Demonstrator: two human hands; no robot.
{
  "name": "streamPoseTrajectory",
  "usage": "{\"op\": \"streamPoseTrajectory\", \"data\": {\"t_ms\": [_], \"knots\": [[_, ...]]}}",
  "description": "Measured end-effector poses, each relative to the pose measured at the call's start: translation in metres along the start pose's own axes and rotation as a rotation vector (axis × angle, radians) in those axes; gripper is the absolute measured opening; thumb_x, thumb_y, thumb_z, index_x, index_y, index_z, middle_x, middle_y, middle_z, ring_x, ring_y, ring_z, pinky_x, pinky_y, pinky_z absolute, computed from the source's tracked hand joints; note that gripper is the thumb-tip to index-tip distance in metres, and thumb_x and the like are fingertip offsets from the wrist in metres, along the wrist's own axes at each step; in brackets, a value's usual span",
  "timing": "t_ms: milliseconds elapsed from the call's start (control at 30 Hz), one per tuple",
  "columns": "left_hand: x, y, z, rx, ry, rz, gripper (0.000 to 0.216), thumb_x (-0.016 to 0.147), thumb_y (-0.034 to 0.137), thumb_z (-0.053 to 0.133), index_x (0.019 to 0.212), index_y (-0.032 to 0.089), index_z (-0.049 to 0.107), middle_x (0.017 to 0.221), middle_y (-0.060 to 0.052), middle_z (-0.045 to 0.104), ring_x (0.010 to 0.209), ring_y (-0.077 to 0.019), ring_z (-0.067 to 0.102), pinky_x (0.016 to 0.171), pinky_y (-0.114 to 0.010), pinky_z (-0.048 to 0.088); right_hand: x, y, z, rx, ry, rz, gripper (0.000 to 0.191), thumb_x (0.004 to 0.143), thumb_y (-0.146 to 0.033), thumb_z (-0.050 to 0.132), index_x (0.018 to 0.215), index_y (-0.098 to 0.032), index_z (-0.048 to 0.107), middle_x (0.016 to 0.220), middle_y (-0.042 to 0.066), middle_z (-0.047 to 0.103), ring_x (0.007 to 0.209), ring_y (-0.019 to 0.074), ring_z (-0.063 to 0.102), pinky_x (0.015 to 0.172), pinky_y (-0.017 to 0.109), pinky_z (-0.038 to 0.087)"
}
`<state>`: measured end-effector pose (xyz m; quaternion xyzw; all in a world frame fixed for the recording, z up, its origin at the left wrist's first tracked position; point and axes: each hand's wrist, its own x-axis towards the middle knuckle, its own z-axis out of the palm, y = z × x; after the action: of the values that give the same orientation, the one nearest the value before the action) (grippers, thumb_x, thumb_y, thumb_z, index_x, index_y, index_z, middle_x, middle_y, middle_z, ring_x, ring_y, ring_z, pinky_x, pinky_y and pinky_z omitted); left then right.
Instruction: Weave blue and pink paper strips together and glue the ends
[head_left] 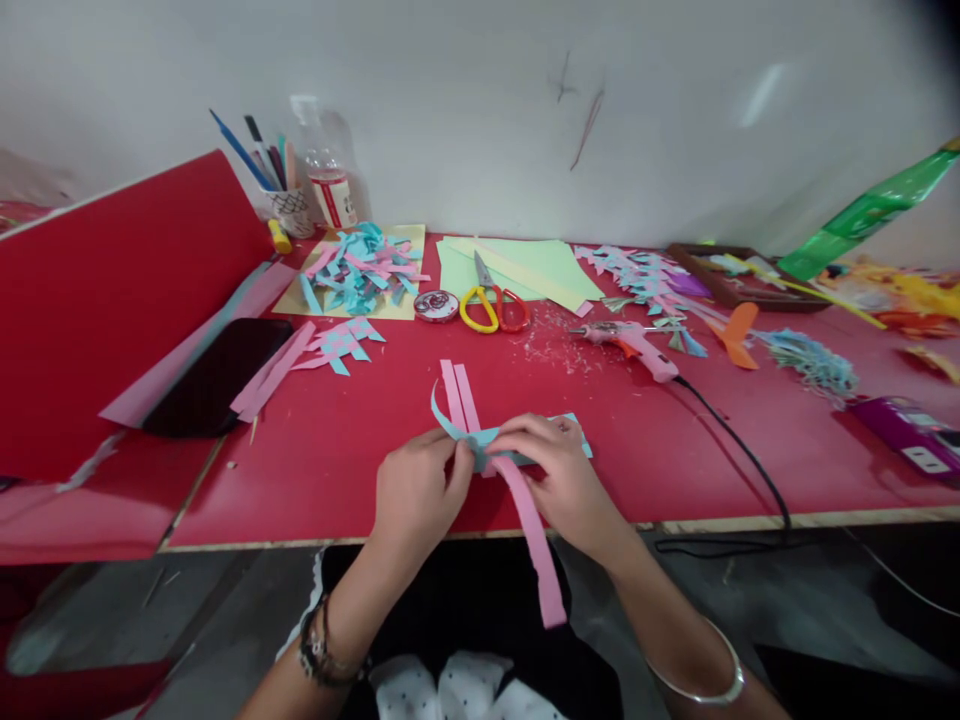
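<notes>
Near the front edge of the red table, my left hand (420,480) pinches blue paper strips (484,437) where they cross pink paper strips (459,395). My right hand (551,465) is closed on the same crossing from the other side, its fingertips pressed onto the strips. One long pink strip (532,530) comes out between the hands and hangs over the table edge toward my lap. A blue strip end curls up beyond my left fingers, and other blue ends stick out past my right hand. My fingers hide most of the crossing.
Scissors (493,310) and a round tin (436,306) lie behind my hands. A pink glue gun (630,345), its black cord trailing forward, lies right. Cut strips (364,268), a woven paper piece (345,343) and a black phone (217,378) are left. A green bottle (870,215) leans at far right.
</notes>
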<state>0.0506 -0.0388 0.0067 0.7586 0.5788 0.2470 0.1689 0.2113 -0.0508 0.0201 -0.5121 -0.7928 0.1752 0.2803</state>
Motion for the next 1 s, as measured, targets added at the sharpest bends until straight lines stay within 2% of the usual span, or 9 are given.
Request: {"op": "streamPoseTrajectory", "data": {"t_ms": [100, 200, 300, 433, 533, 633, 700, 1000], "knots": [[0.000, 0.000, 0.000, 0.007, 0.010, 0.005, 0.035, 0.084, 0.028, 0.036, 0.061, 0.015, 0.060, 0.063, -0.003, 0.061, 0.053, -0.0113, 0.050, 0.049, -0.022, 0.026, 0.006, 0.003, 0.010, 0.019, 0.046, 0.139, 0.009, 0.077, -0.021, 0.054, 0.086, -0.022, 0.055, 0.082, 0.000, 0.062, 0.077, 0.0154, 0.056, 0.080, 0.036, 0.026], [0.000, -0.001, 0.001, 0.012, 0.013, 0.009, 0.036, 0.084, 0.027, 0.036, 0.059, 0.015, 0.059, 0.063, -0.003, 0.061, 0.052, -0.0111, 0.050, 0.049, -0.022, 0.026, 0.007, 0.005, 0.021, -0.028, 0.090, 0.221, 0.014, 0.074, -0.025, 0.058, 0.084, -0.020, 0.049, 0.080, 0.001, 0.060, 0.078, 0.0180, 0.055, 0.080, 0.038, 0.025], [0.000, -0.001, 0.001, 0.004, 0.015, 0.016, 0.036, 0.084, 0.027, 0.035, 0.060, 0.015, 0.059, 0.063, -0.003, 0.060, 0.053, -0.0112, 0.050, 0.049, -0.022, 0.026, 0.006, 0.005, 0.026, -0.066, 0.111, 0.182, 0.010, 0.074, -0.018, 0.054, 0.078, -0.020, 0.045, 0.082, 0.001, 0.057, 0.083, 0.0185, 0.053, 0.078, 0.037, 0.025], [-0.001, -0.001, 0.001, 0.005, 0.013, 0.008, 0.036, 0.084, 0.027, 0.035, 0.058, 0.015, 0.058, 0.061, -0.003, 0.059, 0.052, -0.0108, 0.049, 0.049, -0.022, 0.026, 0.004, 0.004, 0.019, -0.035, 0.171, 0.135, 0.011, 0.074, -0.013, 0.051, 0.069, -0.019, 0.043, 0.079, -0.001, 0.054, 0.080, 0.0149, 0.052, 0.077, 0.034, 0.026], [-0.001, 0.000, 0.001, 0.018, 0.017, 0.009, 0.036, 0.084, 0.027, 0.036, 0.058, 0.015, 0.057, 0.061, -0.003, 0.059, 0.052, -0.0110, 0.049, 0.048, -0.022, 0.025, 0.001, 0.002, 0.013, -0.035, 0.101, 0.052, 0.007, 0.078, -0.015, 0.050, 0.077, -0.021, 0.054, 0.087, 0.000, 0.054, 0.086, 0.0146, 0.052, 0.079, 0.033, 0.026], [-0.001, -0.001, 0.001, 0.022, 0.024, 0.014, 0.034, 0.083, 0.026, 0.036, 0.059, 0.015, 0.057, 0.063, -0.003, 0.060, 0.053, -0.0115, 0.050, 0.048, -0.022, 0.024, -0.003, 0.001, 0.012, -0.075, -0.008, -0.022, 0.020, 0.080, -0.018, 0.048, 0.095, -0.027, 0.058, 0.105, 0.002, 0.051, 0.099, 0.0170, 0.049, 0.084, 0.035, 0.025], [0.000, -0.001, 0.001, 0.025, 0.023, 0.011, 0.032, 0.083, 0.025, 0.037, 0.059, 0.015, 0.057, 0.062, -0.003, 0.060, 0.052, -0.0114, 0.050, 0.048, -0.022, 0.025, -0.004, 0.001, 0.013, -0.099, -0.025, -0.026, 0.021, 0.081, -0.020, 0.048, 0.099, -0.028, 0.058, 0.111, 0.003, 0.050, 0.102, 0.0186, 0.048, 0.086, 0.037, 0.024], [-0.001, -0.001, 0.001, 0.003, 0.034, 0.010, 0.032, 0.083, 0.024, 0.037, 0.060, 0.015, 0.057, 0.061, -0.003, 0.060, 0.053, -0.0115, 0.052, 0.049, -0.022, 0.027, -0.001, 0.003, 0.013, 0.052, -0.055, 0.066, 0.012, 0.084, -0.019, 0.047, 0.084, -0.024, 0.058, 0.095, -0.001, 0.061, 0.093, 0.0150, 0.054, 0.089, 0.038, 0.021]]}}
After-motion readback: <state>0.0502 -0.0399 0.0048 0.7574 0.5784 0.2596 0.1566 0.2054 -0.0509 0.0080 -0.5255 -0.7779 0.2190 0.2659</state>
